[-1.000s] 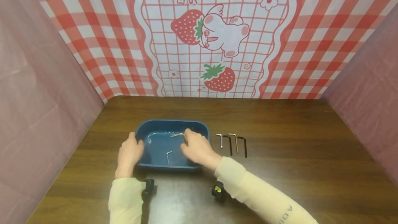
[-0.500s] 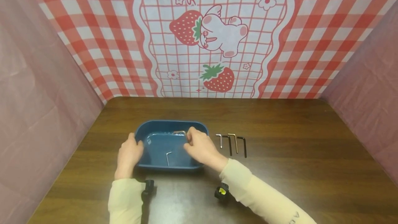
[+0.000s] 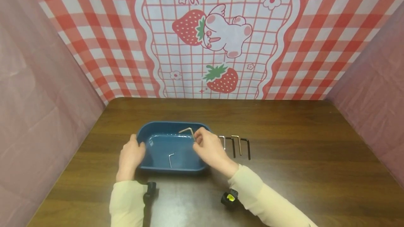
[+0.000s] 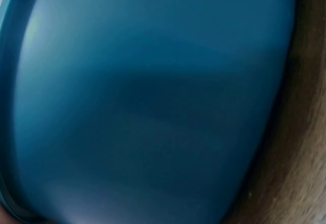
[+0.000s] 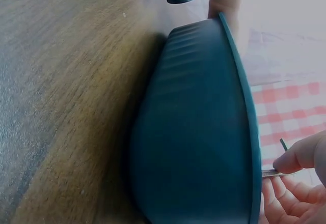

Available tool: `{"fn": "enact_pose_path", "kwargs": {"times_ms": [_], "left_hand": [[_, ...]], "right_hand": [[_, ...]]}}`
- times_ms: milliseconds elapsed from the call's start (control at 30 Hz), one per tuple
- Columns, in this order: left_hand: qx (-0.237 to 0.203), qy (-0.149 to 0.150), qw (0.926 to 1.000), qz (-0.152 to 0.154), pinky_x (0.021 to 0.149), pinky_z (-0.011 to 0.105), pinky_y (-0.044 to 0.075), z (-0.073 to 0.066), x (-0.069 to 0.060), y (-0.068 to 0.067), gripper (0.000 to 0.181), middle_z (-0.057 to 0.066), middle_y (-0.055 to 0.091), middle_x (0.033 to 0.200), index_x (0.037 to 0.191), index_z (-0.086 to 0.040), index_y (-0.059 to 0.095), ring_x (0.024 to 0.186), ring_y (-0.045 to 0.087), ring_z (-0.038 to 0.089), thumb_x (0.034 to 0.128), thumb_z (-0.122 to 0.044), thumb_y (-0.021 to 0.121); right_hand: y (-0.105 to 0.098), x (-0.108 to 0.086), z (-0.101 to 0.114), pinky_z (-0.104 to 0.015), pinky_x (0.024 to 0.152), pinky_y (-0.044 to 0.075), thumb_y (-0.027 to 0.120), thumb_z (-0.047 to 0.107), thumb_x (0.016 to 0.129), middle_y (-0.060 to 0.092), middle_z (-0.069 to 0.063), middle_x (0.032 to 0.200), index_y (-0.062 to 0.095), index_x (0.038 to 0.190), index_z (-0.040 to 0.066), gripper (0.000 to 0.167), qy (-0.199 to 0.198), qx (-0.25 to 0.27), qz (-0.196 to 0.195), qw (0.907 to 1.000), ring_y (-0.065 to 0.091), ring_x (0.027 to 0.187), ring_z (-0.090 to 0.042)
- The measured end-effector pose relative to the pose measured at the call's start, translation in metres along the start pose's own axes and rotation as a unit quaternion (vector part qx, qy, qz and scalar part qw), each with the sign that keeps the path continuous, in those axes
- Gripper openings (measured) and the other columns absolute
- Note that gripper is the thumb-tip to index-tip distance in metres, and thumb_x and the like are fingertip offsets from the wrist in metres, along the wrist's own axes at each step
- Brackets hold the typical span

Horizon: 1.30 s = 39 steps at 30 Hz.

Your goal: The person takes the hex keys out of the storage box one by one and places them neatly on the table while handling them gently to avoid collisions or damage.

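Observation:
In the head view, my right hand (image 3: 212,149) pinches a bronze-coloured hex key (image 3: 192,133) over the right part of a blue tray (image 3: 170,169). The key's bent end points left. Thumb and fingers of the right hand (image 5: 295,183) also show on the key in the right wrist view, just past the tray's rim. My left hand (image 3: 130,155) grips the tray's left wall, thumb on the inner side. A silver hex key (image 3: 170,160) lies on the tray floor near the front. Only the tray's blue side (image 4: 153,107) and some table fill the left wrist view.
Right of the tray, several hex keys lie side by side on the wooden table (image 3: 296,157): a silver one (image 3: 224,143) partly behind my hand, a black one (image 3: 234,148), a gold one (image 3: 240,144) and another black one (image 3: 248,149). A checked cloth (image 3: 126,38) hangs behind.
My right hand has lifted the bronze-coloured hex key off the tray floor and moved right with it. The left hand stays on the tray; the silver key inside has not moved.

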<state>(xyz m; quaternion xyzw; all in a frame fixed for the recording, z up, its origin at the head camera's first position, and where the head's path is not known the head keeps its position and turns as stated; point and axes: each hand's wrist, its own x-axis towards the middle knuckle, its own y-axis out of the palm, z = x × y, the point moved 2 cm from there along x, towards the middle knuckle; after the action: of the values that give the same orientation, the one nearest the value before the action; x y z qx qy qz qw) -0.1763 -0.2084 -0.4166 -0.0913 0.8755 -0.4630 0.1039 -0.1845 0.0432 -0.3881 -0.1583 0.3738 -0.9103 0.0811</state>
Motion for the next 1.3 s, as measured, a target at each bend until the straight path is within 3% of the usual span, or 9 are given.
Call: {"fn": "enact_pose_path", "kwargs": {"times_ms": [367,633,1033,1300], "left_hand": [[0.002,0.0,1.0,0.004,0.084,0.059,0.04,0.001,0.0,0.0,0.049,0.037,0.044,0.123,0.131,0.007,0.031,0.106,0.047,0.054,0.0906,-0.02,0.035],[0.002,-0.003,1.0,0.004,0.083,0.058,0.04,0.001,0.0,0.001,0.049,0.037,0.045,0.123,0.132,0.006,0.031,0.106,0.048,0.054,0.0905,-0.02,0.034],[-0.001,-0.005,1.0,0.002,0.082,0.058,0.04,0.001,0.001,0.0,0.047,0.036,0.046,0.122,0.129,0.005,0.033,0.105,0.048,0.054,0.0902,-0.02,0.034],[0.001,-0.001,1.0,0.001,0.082,0.058,0.04,0.001,0.002,0.001,0.046,0.036,0.047,0.122,0.129,0.006,0.033,0.104,0.049,0.054,0.0903,-0.02,0.035]], "right_hand": [[-0.013,-0.007,-0.008,-0.026,0.063,0.049,0.061,0.012,0.078,0.063,-0.001,0.082,0.059,0.095,0.009,0.017,0.059,0.038,-0.036,0.9969,0.06,0.068,-0.009],[-0.024,-0.014,-0.025,-0.023,0.056,0.048,0.062,0.01,0.078,0.063,-0.001,0.079,0.06,0.094,0.007,0.017,0.096,0.068,-0.062,0.9911,0.061,0.065,-0.008],[-0.041,-0.032,-0.069,-0.025,0.062,0.045,0.061,0.014,0.079,0.064,-0.002,0.082,0.06,0.096,0.008,0.018,0.178,0.047,-0.074,0.9801,0.062,0.069,-0.01],[-0.054,-0.04,-0.089,-0.026,0.065,0.042,0.059,0.016,0.079,0.066,-0.002,0.081,0.062,0.098,0.007,0.022,0.211,0.016,-0.088,0.9733,0.057,0.065,-0.006]]}}
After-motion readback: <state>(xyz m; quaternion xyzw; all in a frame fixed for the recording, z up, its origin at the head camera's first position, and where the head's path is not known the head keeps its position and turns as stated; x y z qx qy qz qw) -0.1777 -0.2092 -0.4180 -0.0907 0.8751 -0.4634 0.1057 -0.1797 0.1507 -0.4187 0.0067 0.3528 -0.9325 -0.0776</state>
